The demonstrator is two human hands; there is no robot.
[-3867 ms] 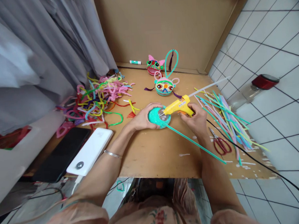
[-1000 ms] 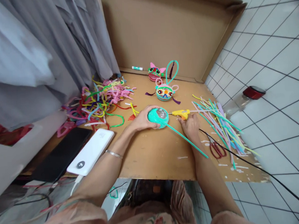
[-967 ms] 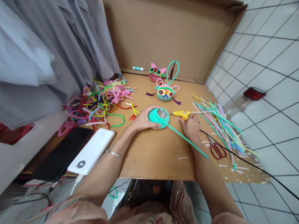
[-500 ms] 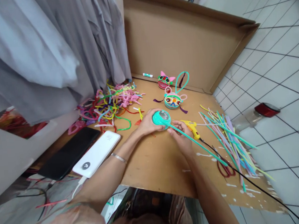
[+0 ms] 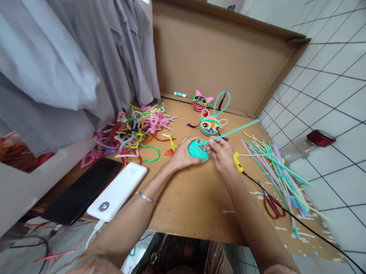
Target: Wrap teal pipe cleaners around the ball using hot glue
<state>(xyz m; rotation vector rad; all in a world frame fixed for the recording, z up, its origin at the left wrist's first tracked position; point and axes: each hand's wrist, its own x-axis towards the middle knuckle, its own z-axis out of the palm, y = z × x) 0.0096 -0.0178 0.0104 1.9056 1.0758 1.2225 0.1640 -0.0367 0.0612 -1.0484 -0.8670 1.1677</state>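
Observation:
My left hand point(image 5: 182, 155) cups a round ball wrapped in teal pipe cleaner point(image 5: 196, 150) on the cardboard worktop point(image 5: 192, 198). My right hand point(image 5: 222, 153) pinches the loose teal pipe cleaner point(image 5: 238, 129) close to the ball, and its free end sticks out to the right and away from me. The yellow glue gun point(image 5: 237, 162) lies on the board just right of my right hand, with its black cord point(image 5: 298, 221) trailing to the lower right.
Two finished pipe-cleaner faces point(image 5: 210, 125) point(image 5: 200, 102) stand behind the ball. A tangle of coloured scraps point(image 5: 133, 125) lies at the left, straight pipe cleaners point(image 5: 276, 165) and red scissors point(image 5: 272, 206) at the right. A white power bank point(image 5: 116, 191) and black phone point(image 5: 81, 191) sit near left. A red-lidded jar point(image 5: 312, 142) is on the tiles.
My right hand has laid the glue gun down on the board, then taken the teal pipe cleaner and swung it from pointing lower right to pointing upper right across the ball.

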